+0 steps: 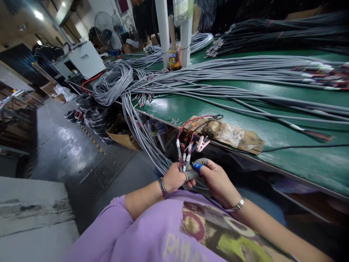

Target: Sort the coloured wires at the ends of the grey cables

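Note:
My left hand point(174, 177) is closed around several grey cables point(188, 162) in front of my body. Their stripped ends point up, with white sleeves and thin red, blue and black wires showing. Close beside it is my right hand point(216, 180), its thumb and forefinger drawn together near the cable ends. Blue tape wraps that thumb, and grey covering shows on the fingers. Whatever lies between those fingertips is too small to make out. A pale pink clip point(202, 144) sits just above, at the bench edge, by red and black wires point(200, 119).
A green bench point(169, 109) carries long grey cables point(245, 72) and a coiled bundle point(114, 83) that hangs over its edge. A taped cardboard piece point(231, 136) lies at the front edge. Black cables point(286, 34) are at the back. A cardboard box point(124, 134) stands on the floor.

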### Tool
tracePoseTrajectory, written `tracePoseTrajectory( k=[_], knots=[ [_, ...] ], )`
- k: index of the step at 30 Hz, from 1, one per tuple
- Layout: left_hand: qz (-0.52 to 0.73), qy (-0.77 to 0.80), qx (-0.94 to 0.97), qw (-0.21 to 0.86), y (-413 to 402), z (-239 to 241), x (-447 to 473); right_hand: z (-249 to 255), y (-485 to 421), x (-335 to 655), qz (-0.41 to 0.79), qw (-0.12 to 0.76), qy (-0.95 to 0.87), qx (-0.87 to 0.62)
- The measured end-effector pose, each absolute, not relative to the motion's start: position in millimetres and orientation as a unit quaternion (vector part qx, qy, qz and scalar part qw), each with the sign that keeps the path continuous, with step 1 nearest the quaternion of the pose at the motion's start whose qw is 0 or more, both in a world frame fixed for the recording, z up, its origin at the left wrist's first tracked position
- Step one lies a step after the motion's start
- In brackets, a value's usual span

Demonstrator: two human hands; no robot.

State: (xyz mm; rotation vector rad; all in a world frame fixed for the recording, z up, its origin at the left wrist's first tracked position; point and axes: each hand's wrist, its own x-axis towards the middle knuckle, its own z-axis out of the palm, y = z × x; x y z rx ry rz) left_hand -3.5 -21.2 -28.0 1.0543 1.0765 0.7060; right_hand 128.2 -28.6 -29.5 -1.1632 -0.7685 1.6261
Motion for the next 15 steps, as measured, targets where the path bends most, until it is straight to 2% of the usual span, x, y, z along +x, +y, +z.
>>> tracePoseTrajectory(
  k=[15],
  knots=[
    [0.398, 0.441, 0.391, 0.703, -14, -21, -14, -43, -13, 157, 0.695, 0.513, -0.232, -0.447]
  ],
)
